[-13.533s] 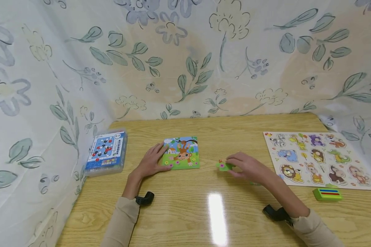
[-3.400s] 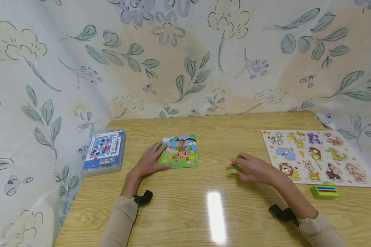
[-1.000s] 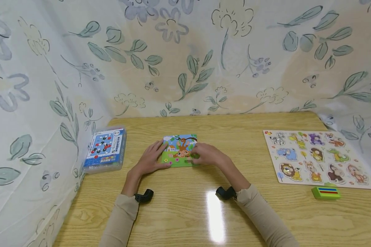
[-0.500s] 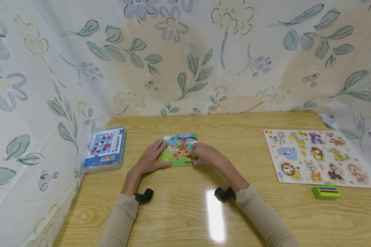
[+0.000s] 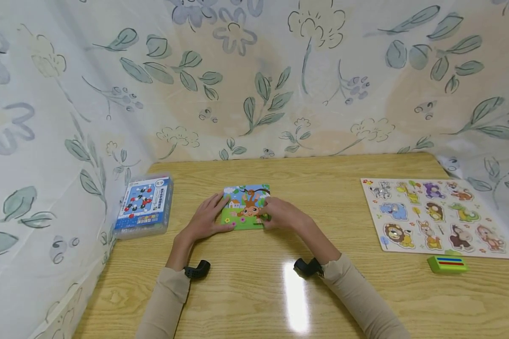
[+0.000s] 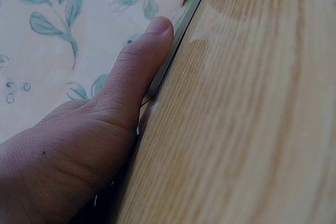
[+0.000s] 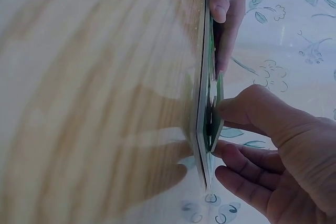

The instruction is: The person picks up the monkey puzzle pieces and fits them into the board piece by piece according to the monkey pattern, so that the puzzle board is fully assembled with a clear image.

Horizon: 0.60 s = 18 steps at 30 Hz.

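A square monkey jigsaw puzzle lies flat on the wooden table in the head view. My left hand rests along its left side, the fingers extended and the thumb at the front edge; the left wrist view shows that thumb against the board's edge. At the lower right corner my right hand pinches a thin puzzle piece. In the right wrist view this piece is tilted just over the puzzle board, partly raised from it. The right hand covers that corner in the head view.
A plastic box with a molecule-model label stands at the left. On the right lies a wooden animal puzzle board, with a small green block in front of it. Floral cloth hangs behind the table.
The right hand has brought a puzzle piece leftward from the table to the puzzle's lower right corner. Over the last second it has barely shifted. The left hand has stayed at the left side.
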Tool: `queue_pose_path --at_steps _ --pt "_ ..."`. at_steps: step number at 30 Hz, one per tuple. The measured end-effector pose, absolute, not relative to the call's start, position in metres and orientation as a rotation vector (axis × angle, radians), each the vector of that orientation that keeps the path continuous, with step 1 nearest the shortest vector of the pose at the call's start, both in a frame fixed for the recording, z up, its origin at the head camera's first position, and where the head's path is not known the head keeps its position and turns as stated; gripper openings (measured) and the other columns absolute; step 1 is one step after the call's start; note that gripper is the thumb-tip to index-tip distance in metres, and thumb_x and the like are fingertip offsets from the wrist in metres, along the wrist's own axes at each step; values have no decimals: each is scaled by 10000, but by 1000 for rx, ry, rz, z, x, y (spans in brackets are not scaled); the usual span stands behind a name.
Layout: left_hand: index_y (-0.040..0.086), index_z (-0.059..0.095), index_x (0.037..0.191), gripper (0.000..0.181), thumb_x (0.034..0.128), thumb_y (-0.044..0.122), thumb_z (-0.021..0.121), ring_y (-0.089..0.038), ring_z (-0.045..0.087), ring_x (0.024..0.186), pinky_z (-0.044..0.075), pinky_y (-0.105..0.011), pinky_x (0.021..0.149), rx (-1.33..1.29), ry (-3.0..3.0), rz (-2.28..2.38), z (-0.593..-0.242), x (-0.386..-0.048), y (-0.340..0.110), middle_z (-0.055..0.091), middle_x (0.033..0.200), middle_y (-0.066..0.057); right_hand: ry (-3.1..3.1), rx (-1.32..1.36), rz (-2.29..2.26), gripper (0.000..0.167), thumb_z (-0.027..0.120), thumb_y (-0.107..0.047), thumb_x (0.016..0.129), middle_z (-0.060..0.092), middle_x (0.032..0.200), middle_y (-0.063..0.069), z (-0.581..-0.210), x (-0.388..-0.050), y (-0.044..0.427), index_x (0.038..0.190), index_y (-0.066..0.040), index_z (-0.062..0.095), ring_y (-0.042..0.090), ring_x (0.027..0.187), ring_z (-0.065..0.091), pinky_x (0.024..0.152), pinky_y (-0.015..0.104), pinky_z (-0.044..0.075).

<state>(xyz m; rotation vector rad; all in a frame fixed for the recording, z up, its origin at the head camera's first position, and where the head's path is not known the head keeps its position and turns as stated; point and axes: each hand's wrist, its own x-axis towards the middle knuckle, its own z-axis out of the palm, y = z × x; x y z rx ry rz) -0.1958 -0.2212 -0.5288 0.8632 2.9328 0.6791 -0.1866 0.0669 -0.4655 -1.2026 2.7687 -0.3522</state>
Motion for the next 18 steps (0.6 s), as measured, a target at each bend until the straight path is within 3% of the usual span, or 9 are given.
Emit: queue_pose_path --at_steps 18 --pt "167 251 1556 914 842 524 696 -353 158 1502 169 -588 1184 889 2945 694 -529 -197 -222 167 1635 -105 2746 -1209 -403 261 650 -102 871 553 827 41 -468 -189 68 1113 -100 749 120 743 343 643 216 281"
